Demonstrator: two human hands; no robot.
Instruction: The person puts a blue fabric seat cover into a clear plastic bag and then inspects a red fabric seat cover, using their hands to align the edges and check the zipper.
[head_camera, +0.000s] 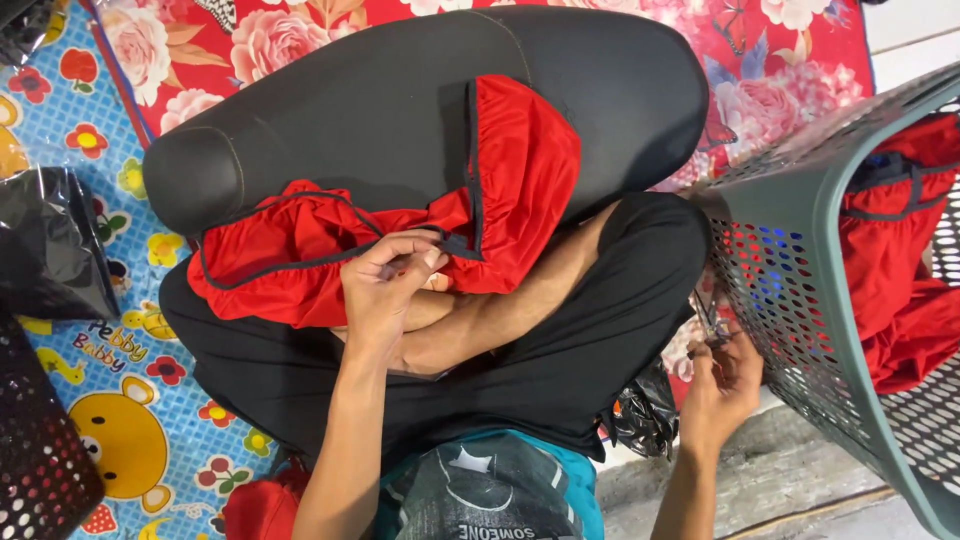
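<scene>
A red garment (520, 180) with dark piping is draped over a black cushioned seat (400, 90) in front of my crossed legs. My left hand (385, 285) pinches the garment's dark trim near its lower middle. Off to the right, my right hand (722, 385) is down beside the grey basket, its fingers closed on a small dark tool (712, 325) that looks like thread snips.
A grey perforated plastic basket (800, 270) at the right holds more red garments (895, 270). A dark basket (35, 450) stands at the lower left. Black plastic bags lie at the left (50, 240) and by my knee (640, 415). Floral mats cover the floor.
</scene>
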